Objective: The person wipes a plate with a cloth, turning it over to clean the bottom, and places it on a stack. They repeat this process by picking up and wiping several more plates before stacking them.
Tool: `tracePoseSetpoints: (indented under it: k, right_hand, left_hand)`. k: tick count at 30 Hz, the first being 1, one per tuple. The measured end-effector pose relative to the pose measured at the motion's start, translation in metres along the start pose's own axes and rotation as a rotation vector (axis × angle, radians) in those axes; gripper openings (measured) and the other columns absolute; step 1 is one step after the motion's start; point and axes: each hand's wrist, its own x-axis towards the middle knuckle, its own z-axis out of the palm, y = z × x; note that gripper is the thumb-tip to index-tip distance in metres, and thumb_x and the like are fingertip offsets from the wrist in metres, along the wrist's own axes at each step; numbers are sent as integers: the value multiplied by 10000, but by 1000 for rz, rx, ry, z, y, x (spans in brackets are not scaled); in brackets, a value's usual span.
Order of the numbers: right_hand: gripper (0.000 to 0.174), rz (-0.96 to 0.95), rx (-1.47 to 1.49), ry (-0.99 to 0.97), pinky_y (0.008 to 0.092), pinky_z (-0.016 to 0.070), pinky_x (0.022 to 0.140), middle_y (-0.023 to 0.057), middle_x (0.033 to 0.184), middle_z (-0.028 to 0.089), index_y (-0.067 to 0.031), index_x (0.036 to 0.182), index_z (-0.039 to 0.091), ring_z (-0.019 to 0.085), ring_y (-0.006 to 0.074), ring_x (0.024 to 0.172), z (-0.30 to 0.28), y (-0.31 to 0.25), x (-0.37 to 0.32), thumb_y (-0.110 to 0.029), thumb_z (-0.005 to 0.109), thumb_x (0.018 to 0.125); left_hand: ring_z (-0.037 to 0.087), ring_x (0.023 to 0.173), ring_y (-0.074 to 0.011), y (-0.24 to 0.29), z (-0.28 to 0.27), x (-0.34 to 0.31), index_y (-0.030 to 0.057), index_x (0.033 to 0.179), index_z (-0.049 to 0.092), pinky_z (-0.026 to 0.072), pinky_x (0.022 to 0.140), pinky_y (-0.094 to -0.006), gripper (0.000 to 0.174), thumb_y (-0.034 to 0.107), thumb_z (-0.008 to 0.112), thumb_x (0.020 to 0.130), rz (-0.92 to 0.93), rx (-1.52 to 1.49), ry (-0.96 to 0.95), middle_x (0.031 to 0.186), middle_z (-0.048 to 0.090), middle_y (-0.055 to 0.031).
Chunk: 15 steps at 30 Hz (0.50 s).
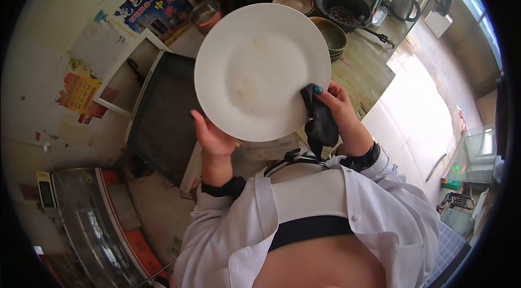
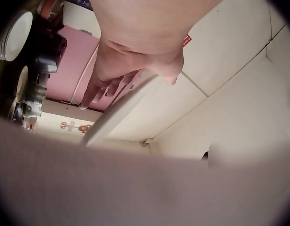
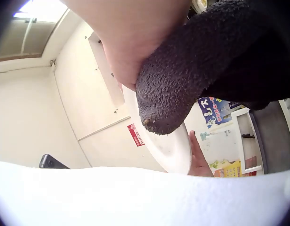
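Observation:
A large round white plate [image 1: 260,71] with faint brownish smudges is held up in front of the chest, its face toward the head camera. My left hand [image 1: 215,135] supports it from beneath at the lower left, thumb out beside the rim. In the left wrist view that hand's fingers [image 2: 105,89] stretch along the plate's underside. My right hand [image 1: 342,109] grips a dark grey cloth [image 1: 321,125] at the plate's lower right rim, thumb on top. The cloth hangs below that hand and looks fuzzy in the right wrist view, where it hides most of the fingers.
Behind the plate, a wooden table [image 1: 374,73] bears stacked bowls [image 1: 332,35], a black wok [image 1: 344,10] and a kettle [image 1: 404,5]. A dark flat-topped unit [image 1: 163,109] stands at the left, near a white frame [image 1: 130,71]. A glass-fronted case [image 1: 89,217] is lower left.

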Motion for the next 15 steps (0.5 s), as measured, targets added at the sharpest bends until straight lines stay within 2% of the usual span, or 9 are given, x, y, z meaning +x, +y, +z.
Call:
tracePoseSetpoints:
  k: [2, 4, 6, 8, 10, 11, 12, 13, 15]
  right_hand:
    - [214, 3, -74, 9, 180, 415, 588, 10, 810, 566, 1, 948, 522, 512, 46, 664, 3, -7, -3, -134, 525, 782]
    - [211, 15, -105, 20, 184, 417, 592, 9, 809, 565, -2, 947, 525, 512, 48, 665, 1, -8, -5, -134, 522, 782]
    - [209, 29, -137, 27, 188, 419, 595, 8, 808, 564, -5, 946, 528, 511, 50, 665, -1, -9, -6, -135, 520, 782]
    - [197, 41, -337, 133, 193, 421, 599, 2, 802, 560, -14, 935, 537, 510, 55, 663, -7, -16, -9, -137, 516, 782]
    - [205, -93, -247, 295, 194, 423, 595, 6, 788, 561, -24, 930, 545, 517, 68, 659, -14, -35, -8, -160, 519, 779]
    - [186, -135, -237, 454, 201, 426, 566, 20, 746, 559, -30, 884, 549, 524, 83, 623, -28, -42, -3, -179, 509, 778]
    - [147, -148, -196, 462, 213, 428, 526, 36, 699, 550, -46, 823, 546, 527, 102, 577, -35, -59, -4, -176, 496, 775]
    - [137, -282, -58, 577, 223, 426, 495, 36, 663, 537, -59, 779, 535, 523, 112, 545, -26, -73, -4, -188, 489, 771]
    - [190, -421, 325, 494, 242, 447, 525, 60, 659, 545, -59, 796, 532, 530, 160, 546, -14, -100, -3, -232, 455, 781]
  left_hand:
    - [367, 1102, -247, -14, 24, 4, 19, 1236, 236, 316, 895, -362, 560, 411, 302, 843, 82, 52, 15, 1223, 350, -107]
    - [376, 1091, -248, -20, 40, 9, 11, 1217, 262, 320, 889, -365, 532, 386, 322, 845, 130, 162, 276, 1204, 367, -113]
    - [379, 1087, -248, -22, 40, 10, 8, 1212, 268, 322, 888, -365, 520, 373, 328, 847, 128, 125, 264, 1201, 369, -116]
    - [381, 1083, -249, -23, 40, 7, 6, 1207, 273, 323, 887, -365, 507, 360, 333, 848, 124, 91, 251, 1199, 371, -119]
    - [381, 1083, -252, -23, 38, 5, 5, 1209, 270, 321, 890, -365, 510, 358, 338, 847, 107, 67, 256, 1201, 367, -119]
    - [381, 1083, -252, -23, 37, 4, 5, 1209, 270, 321, 890, -365, 510, 358, 338, 847, 107, 68, 255, 1201, 367, -119]
    - [380, 1085, -253, -23, 35, 2, 4, 1210, 267, 318, 893, -366, 512, 358, 339, 847, 101, 40, 236, 1203, 366, -120]
    - [379, 1086, -254, -23, 35, 0, 4, 1212, 265, 316, 896, -368, 515, 359, 341, 846, 93, 12, 216, 1204, 364, -120]
    - [377, 1087, -255, -25, 36, -1, 3, 1213, 261, 315, 899, -370, 518, 361, 340, 846, 87, 22, 212, 1205, 362, -122]
